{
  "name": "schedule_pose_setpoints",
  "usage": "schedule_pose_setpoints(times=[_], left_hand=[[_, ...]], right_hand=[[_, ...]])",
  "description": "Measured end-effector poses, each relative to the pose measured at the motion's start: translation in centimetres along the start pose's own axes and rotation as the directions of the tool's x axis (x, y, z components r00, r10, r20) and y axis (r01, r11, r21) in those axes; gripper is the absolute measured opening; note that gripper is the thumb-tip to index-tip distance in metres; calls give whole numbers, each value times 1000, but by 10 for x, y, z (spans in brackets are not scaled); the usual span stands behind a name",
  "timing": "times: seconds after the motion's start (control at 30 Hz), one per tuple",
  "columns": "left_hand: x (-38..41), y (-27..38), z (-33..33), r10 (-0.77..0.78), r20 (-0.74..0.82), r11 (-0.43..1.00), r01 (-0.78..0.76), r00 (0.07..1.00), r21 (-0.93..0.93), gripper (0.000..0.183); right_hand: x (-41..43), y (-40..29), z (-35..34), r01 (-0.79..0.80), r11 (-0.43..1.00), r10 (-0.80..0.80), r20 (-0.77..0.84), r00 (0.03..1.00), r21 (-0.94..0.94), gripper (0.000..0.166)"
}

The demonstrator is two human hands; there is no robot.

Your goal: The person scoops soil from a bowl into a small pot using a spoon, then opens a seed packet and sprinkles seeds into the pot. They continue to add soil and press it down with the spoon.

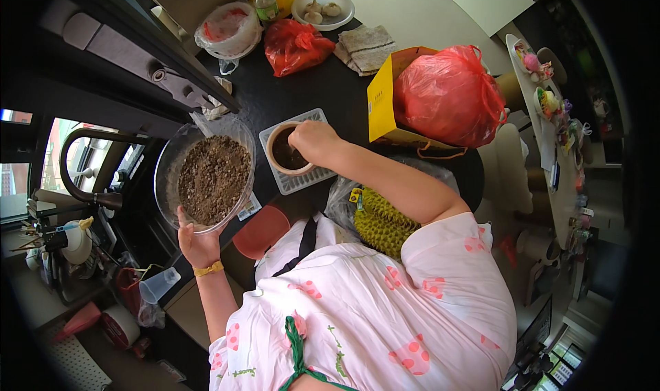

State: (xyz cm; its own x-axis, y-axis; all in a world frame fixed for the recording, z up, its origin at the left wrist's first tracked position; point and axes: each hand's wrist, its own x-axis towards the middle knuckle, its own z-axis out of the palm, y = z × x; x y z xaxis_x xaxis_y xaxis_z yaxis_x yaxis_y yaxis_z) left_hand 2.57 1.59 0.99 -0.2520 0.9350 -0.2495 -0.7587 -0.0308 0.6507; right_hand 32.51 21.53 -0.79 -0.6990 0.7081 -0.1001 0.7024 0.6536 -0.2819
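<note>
My left hand [198, 242] grips the near rim of a clear plastic bowl [164, 185], which is tilted and holds brown, grainy soil [214, 177]. To its right, a round beige pot [273, 160] with dark soil [284, 149] inside stands on a ribbed clear plastic tray [294, 185] on the dark countertop [309, 92]. My right hand [314, 142] reaches over the right side of the pot's rim, its fingers bent down at the soil. The fingertips are hidden, so whether they pinch anything cannot be told.
A durian [379, 223] in a plastic bag lies under my right forearm. A yellow box [380, 100] with a red plastic bag [443, 89] stands at the right. Behind are a red bag [294, 45], folded cloths [363, 48] and a plate of garlic [340, 22]. A reddish container [263, 231] is near my body.
</note>
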Motion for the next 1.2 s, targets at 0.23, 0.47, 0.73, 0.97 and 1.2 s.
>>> schedule_pose_setpoints(times=[0.23, 0.47, 0.73, 0.97, 1.2], left_hand=[[1, 0, 5, -21, -27, 1000, 21, 999, -22, 68], [3, -3, 12, -26, -37, 998, 24, 999, -50, 66], [3, -5, 8, -5, 19, 999, 6, 1000, -34, 64], [1, -10, 14, 8, -41, 1000, -8, 999, -8, 67], [-7, -16, 23, 22, -18, 1000, -22, 1000, -1, 72]], right_hand=[[3, -1, -10, 31, 999, -28, 101, 995, -21, 10], [0, 1, -30, 111, 985, -100, 80, 992, -136, 8], [-1, 21, -74, -133, 957, 128, 36, 991, 259, 17], [36, -37, -34, 135, 975, -79, -292, 953, 177, 18], [71, -80, 0, 75, 996, -82, -170, 982, -46, 12]])
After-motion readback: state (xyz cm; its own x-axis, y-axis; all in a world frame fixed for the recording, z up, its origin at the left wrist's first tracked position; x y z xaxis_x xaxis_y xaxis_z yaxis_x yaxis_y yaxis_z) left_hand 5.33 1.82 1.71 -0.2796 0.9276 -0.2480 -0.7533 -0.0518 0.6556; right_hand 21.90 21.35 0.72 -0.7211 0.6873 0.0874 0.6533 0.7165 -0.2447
